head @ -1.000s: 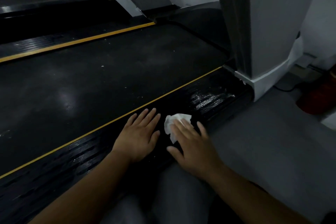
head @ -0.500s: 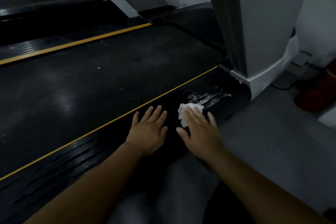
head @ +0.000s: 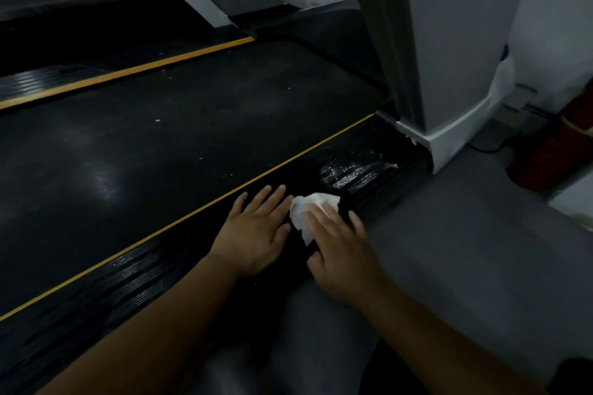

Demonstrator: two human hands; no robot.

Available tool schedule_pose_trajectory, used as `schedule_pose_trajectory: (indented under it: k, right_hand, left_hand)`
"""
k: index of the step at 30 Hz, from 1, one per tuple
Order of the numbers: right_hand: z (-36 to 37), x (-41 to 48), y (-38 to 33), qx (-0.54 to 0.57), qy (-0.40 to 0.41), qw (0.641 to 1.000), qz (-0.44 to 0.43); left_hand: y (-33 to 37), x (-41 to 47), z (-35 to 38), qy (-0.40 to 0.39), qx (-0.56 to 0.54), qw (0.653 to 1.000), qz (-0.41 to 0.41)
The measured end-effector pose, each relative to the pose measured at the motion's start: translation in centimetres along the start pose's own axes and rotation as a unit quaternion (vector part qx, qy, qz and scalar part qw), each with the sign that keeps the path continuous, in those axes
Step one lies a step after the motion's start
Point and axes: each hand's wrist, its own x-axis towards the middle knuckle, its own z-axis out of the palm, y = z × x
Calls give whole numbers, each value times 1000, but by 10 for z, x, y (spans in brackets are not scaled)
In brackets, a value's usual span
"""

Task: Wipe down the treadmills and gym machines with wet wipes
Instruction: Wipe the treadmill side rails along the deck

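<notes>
Treadmill [head: 167, 144]: black belt, yellow edge lines, ribbed side rail [head: 138, 272] glistening with wet streaks.
Wipe [head: 303, 207]: white, crumpled, lying on that side rail, partly under the right hand [head: 343, 250].

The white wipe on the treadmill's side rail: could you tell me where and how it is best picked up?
Probably pinch the crumpled fold of the wipe that shows beyond the fingers of the right hand, coming from above. It lies pressed flat on the ribbed side rail, so only its raised creases give the fingers purchase.

Left grip [head: 256, 234], right grip [head: 343, 253]: flat, palm-down.
</notes>
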Motion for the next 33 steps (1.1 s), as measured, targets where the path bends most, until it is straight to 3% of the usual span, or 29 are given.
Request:
schedule_pose_trajectory:
  k: [2, 5, 7, 12, 17, 22, 25, 28, 33]
  right_hand:
    - [-3, -4, 23, -19, 8, 1000, -2]
    - [-12, 25, 43, -15, -7, 996, 93]
    - [-11, 39, 30, 3, -21, 994, 108]
    - [-5, -3, 24, 22, -16, 1000, -3]
    - [-15, 36, 35, 17, -33, 994, 103]
    - [-7, 6, 20, 9, -26, 999, -22]
    - [-13, 18, 48, 4, -3, 1000, 28]
    - [-16, 49, 40, 14, -40, 994, 100]
    - [-12, 16, 25, -2, -29, 1000, 6]
  left_hand:
    - [0, -1, -1, 2, 1, 1000, 1]
    - [1, 0, -3, -3, 3, 1000, -4]
    - [1, 0, -2, -4, 2, 1000, -5]
    - [-1, 1, -1, 1, -7, 1000, -1]
    - [0, 1, -2, -2, 1, 1000, -8]
    - [0, 0, -1, 6, 2, 1000, -12]
    - [2, -1, -2, 6, 2, 1000, -16]
    - [3, -2, -4, -3, 0, 1000, -15]
    - [2, 0, -2, 18, -1, 1000, -13]
